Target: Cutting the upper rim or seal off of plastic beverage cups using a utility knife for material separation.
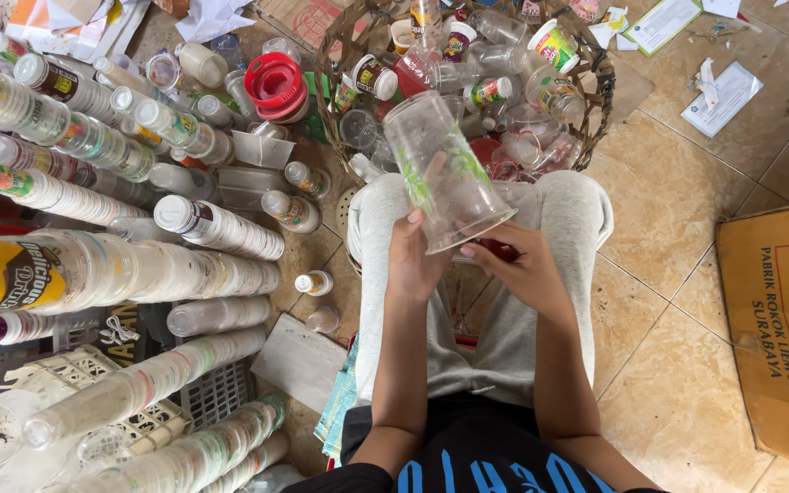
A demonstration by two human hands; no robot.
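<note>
head view: both hands (468, 260) hold a clear, green-printed plastic cup (440, 173), tilted.

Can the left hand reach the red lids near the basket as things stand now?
Probably not yet: the left hand holds the clear plastic cup. The red lids lie uncovered beyond the knee, so the path looks free.
</note>
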